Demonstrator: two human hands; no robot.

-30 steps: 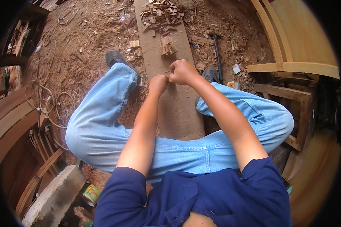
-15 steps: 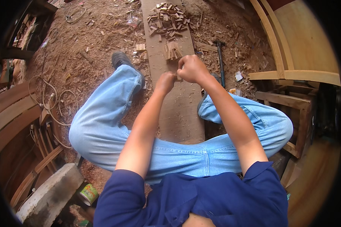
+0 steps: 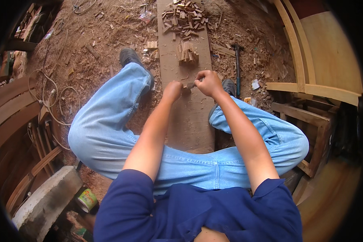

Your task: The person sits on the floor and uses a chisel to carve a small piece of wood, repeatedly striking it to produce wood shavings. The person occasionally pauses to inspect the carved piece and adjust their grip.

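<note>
Over a long flat board (image 3: pixel 189 125) between my legs, both my hands are closed and almost level. My left hand (image 3: pixel 172 91) pinches a small wood piece (image 3: pixel 185 86) that pokes out toward the right. My right hand (image 3: pixel 209 84) is curled just beside it, fingers wrapped round something small and dark that they mostly hide. Just beyond my hands, a neat cluster of small wood pieces (image 3: pixel 187 52) stands on the board. Farther up the board lies a loose heap of similar wood pieces (image 3: pixel 184 18).
Wood shavings and scraps cover the ground. A hammer (image 3: pixel 237 70) lies right of the board, near my right shoe (image 3: pixel 228 86). Wooden frames (image 3: pixel 316 89) stand at the right. Cables (image 3: pixel 52 97), curved slats (image 3: pixel 8 107), a concrete block (image 3: pixel 48 197) and a can (image 3: pixel 86 200) are at the left.
My right hand has come down toward me, and the gap between my hands is slightly wider, showing more of the wood piece. The view has shifted a little.
</note>
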